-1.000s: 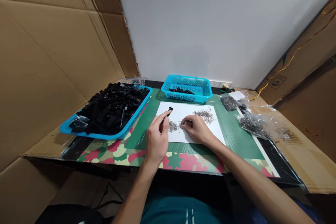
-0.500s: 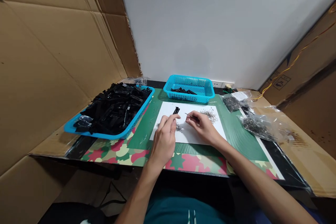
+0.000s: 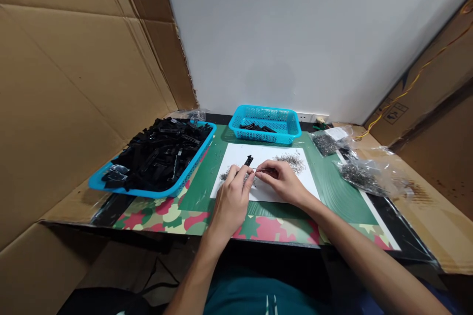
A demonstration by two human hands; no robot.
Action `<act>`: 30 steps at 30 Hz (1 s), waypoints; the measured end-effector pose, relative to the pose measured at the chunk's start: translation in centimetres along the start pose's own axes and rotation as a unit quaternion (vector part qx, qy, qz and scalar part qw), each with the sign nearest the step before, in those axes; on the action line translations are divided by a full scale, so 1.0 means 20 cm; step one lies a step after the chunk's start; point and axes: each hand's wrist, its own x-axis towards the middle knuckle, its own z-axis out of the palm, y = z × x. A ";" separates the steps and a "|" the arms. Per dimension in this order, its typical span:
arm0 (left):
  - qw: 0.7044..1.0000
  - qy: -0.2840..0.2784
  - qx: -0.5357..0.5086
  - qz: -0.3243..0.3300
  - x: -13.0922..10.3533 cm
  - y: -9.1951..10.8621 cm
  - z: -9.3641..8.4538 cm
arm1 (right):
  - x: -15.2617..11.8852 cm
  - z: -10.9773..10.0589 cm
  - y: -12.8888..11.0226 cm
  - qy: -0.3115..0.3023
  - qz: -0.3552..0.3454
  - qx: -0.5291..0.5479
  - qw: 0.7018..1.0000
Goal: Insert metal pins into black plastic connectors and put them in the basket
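Over the white sheet, my left hand is closed on a small black plastic part whose far end sticks up past the fingers. My right hand pinches a thin metal tool, which looks like tweezers; its tip reaches the left fingertips at the black part. Whether a tiny piece sits at the tip is too small to tell. Small metal pieces lie heaped beyond my right hand. Another small heap lies beside the left fingers, partly hidden by them.
A blue basket piled with black parts stands at the left. At the back, a smaller blue basket holds several black parts. Clear bags of metal pieces lie at the right. Cardboard walls flank the table.
My right hand has moved left, bringing the tool tip to the left fingers. The black part has tilted to the right and sits slightly lower.
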 end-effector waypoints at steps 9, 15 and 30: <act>0.999 -0.031 -0.020 -0.002 0.00 0.02 -0.02 | -0.01 -0.03 -0.03 0.043 -0.020 -0.030 0.998; 0.995 -0.025 -0.087 0.033 -0.02 -0.01 0.00 | -0.06 -0.05 -0.02 0.159 -0.143 -0.198 0.957; 0.992 0.009 -0.087 0.096 -0.01 -0.06 0.04 | -0.09 -0.04 0.04 0.050 -0.308 -0.319 0.895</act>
